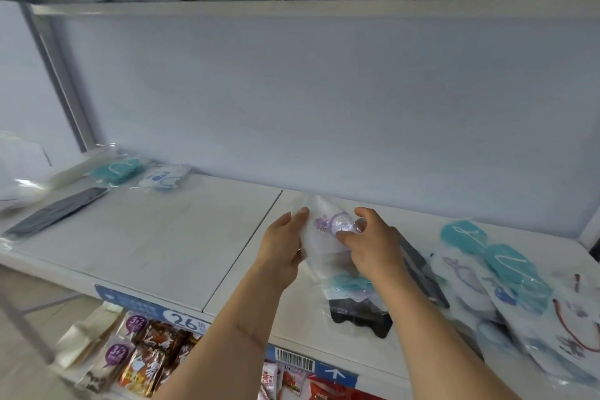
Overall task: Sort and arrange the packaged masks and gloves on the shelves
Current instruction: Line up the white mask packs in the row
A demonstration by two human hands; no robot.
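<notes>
A clear packet with a white mask bearing a purple print (328,227) is lifted above the white shelf (181,237). My left hand (285,250) grips its left edge, thumb on top. My right hand (370,243) pinches its right side. Under them lies a heap of packets: teal and white masks (347,284) and a black packet (360,318). A bigger pile of packaged masks (506,282), teal, white and printed, covers the shelf's right end. At the far left lie a teal mask packet (117,169), a white-blue one (164,177) and a dark grey pack (55,211).
The shelf's back panel (324,101) rises behind, with another shelf (292,6) overhead. Snack packets (143,357) fill the lower shelf under a blue price strip (152,305). Clear bags (19,172) sit at the left edge. A grey upright (61,81) frames the left.
</notes>
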